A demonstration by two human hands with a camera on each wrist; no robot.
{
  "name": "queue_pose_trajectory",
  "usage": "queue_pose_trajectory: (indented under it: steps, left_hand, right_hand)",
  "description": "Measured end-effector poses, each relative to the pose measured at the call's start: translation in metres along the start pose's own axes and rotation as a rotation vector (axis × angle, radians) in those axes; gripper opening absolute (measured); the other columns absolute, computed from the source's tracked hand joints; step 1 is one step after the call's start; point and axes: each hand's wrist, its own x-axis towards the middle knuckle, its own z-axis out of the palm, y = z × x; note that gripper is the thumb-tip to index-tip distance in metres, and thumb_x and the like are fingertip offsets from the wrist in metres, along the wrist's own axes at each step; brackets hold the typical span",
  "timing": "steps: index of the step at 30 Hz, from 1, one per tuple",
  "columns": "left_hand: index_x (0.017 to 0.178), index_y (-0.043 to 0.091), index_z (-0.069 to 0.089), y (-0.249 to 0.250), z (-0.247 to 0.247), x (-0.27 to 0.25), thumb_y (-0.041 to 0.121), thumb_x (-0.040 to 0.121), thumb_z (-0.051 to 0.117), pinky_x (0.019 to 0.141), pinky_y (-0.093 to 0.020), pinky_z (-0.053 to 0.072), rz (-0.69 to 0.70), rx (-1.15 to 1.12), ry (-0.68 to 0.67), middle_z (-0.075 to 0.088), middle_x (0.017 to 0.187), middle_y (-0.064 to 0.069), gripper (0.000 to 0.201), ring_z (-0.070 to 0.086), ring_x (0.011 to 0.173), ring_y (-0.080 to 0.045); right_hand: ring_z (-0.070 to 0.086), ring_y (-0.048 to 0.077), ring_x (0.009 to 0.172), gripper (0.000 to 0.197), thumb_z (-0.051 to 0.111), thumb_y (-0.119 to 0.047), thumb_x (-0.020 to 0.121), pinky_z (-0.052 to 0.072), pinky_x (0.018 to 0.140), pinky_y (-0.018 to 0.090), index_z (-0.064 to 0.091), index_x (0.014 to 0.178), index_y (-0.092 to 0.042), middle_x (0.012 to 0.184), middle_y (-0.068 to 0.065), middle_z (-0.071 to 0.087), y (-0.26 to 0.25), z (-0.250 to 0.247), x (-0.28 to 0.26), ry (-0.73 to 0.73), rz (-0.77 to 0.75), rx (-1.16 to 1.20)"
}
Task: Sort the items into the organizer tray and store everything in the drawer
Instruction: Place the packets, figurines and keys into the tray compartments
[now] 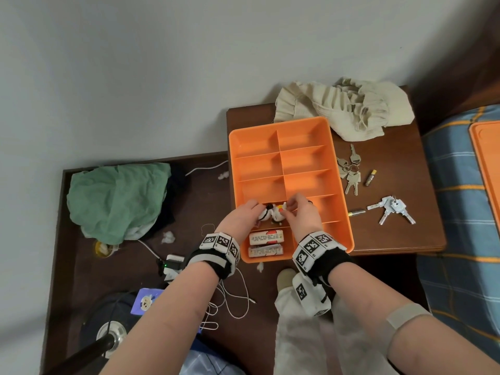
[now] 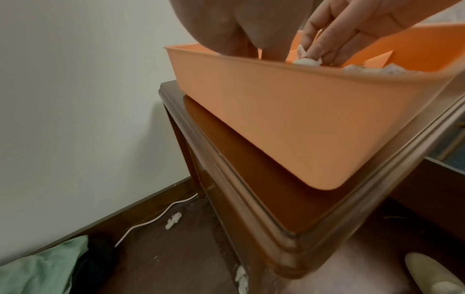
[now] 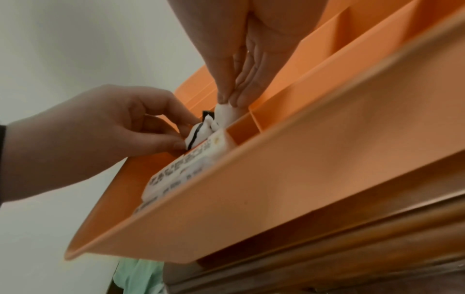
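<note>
An orange organizer tray (image 1: 335, 169) sits on the brown nightstand (image 1: 400, 163). Both hands reach into its left column, second compartment from the near end. My left hand (image 1: 257, 210) pinches a small white toy with a black stripe (image 1: 263, 214) (image 3: 197, 132). Beside it, my right hand (image 1: 288, 207) pinches a white toy with yellow and red marks (image 1: 279, 212) (image 3: 224, 113) by its top. Two tissue packs (image 1: 266, 236) lie in the nearest left compartment. Two key bunches (image 1: 350, 171) (image 1: 392, 208) and two batteries (image 1: 370, 177) (image 1: 356, 212) lie on the nightstand right of the tray.
A cream cloth (image 1: 343, 106) is heaped at the nightstand's back. On the dark floor to the left lie a green cloth (image 1: 116, 198), white cables (image 1: 235, 296) and bits of fluff. A plaid-covered bed (image 1: 454, 185) with an orange lid (image 1: 487, 158) stands to the right.
</note>
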Motion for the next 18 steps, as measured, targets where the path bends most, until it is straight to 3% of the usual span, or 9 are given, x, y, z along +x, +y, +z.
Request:
queue_pose_trajectory:
  steps: [3,7,10,13,15,18]
  left_hand:
    - [0.129,0.009,0.044,0.003,-0.002,0.000,0.006,0.092,0.045,0.093,-0.028,0.041,-0.012,-0.026,-0.004,0.047,0.128,-0.009,0.037,0.052,0.111,-0.024]
    - [0.137,0.013,0.037,0.014,-0.008,-0.004,0.012,0.093,0.047,0.102,-0.032,0.040,-0.072,-0.051,0.011,0.046,0.135,-0.008,0.046,0.047,0.121,-0.024]
    - [0.134,0.015,0.040,0.028,-0.019,-0.005,0.018,0.094,0.046,0.099,-0.034,0.043,-0.055,-0.008,0.075,0.049,0.133,-0.005,0.041,0.048,0.121,-0.023]
    - [0.125,0.015,0.048,0.048,-0.033,0.002,0.020,0.093,0.047,0.092,-0.034,0.047,0.021,-0.001,0.149,0.055,0.123,-0.004,0.032,0.052,0.113,-0.022]
    - [0.120,0.015,0.051,0.066,-0.040,0.013,0.020,0.091,0.048,0.089,-0.035,0.048,0.063,-0.022,0.186,0.057,0.119,-0.004,0.030,0.054,0.109,-0.022]
    - [0.118,0.017,0.054,0.099,-0.045,0.033,0.020,0.091,0.048,0.091,-0.034,0.048,0.090,-0.075,0.206,0.059,0.120,-0.001,0.028,0.055,0.110,-0.020]
  right_hand:
    - [0.061,0.024,0.091,0.021,0.064,-0.013,0.083,0.047,0.079,0.032,0.057,0.101,-0.004,0.097,0.012,0.066,0.000,-0.003,0.004,-0.031,0.035,0.028]
    - [0.055,0.018,0.082,0.024,0.065,-0.015,0.083,0.045,0.074,0.028,0.057,0.103,-0.003,0.087,0.005,0.060,0.001,-0.007,0.002,-0.079,0.022,0.014]
    - [0.058,0.023,0.088,0.029,0.063,-0.019,0.085,0.049,0.079,0.034,0.054,0.109,-0.006,0.097,0.007,0.061,0.003,-0.013,-0.006,-0.075,0.001,0.011]
    - [0.058,0.023,0.086,0.027,0.056,-0.016,0.088,0.048,0.076,0.034,0.052,0.114,-0.008,0.107,0.011,0.061,0.005,-0.030,-0.013,-0.020,-0.024,0.021]
    - [0.054,0.019,0.078,0.023,0.052,-0.011,0.090,0.041,0.071,0.028,0.054,0.112,-0.008,0.104,0.008,0.062,0.007,-0.051,-0.014,0.043,-0.068,0.027]
    - [0.053,0.016,0.080,0.020,0.048,-0.007,0.090,0.038,0.073,0.024,0.056,0.109,-0.007,0.096,0.001,0.058,0.013,-0.091,-0.011,0.139,-0.109,0.054]
